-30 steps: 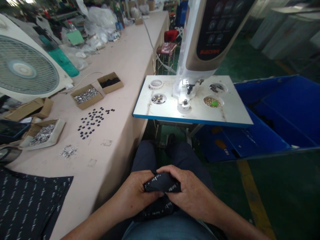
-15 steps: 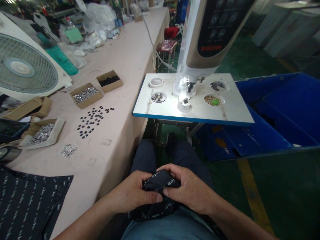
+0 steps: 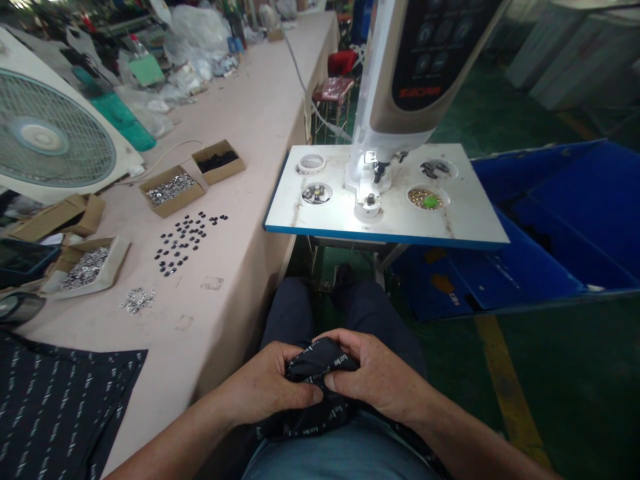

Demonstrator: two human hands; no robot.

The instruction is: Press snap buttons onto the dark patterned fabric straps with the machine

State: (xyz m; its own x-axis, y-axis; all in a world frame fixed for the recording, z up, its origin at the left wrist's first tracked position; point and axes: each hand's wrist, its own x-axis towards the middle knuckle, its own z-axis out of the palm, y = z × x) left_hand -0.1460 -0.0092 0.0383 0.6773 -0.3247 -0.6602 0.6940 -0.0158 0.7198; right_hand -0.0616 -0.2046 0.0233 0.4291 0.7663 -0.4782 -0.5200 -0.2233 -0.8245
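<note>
A black cloth with white printed lettering is bunched over my lap. My left hand grips its left side, with the thumb lying across the top. On the right side, my right hand pinches a fold of the same cloth, thumb in front and fingers behind. The two thumbs almost meet at the middle. Some fingertips are hidden under the fabric. In front of my knees stands a snap-press machine with a lit head above its small white table.
On the long table to my left lie black snap caps, a pile of silver metal pieces, small cardboard boxes and more printed black cloth. A fan stands behind them. Blue bins sit at the right.
The cloth fold between my hands has shifted very slightly. Both hands stay in nearly the same place, still gripping it.
</note>
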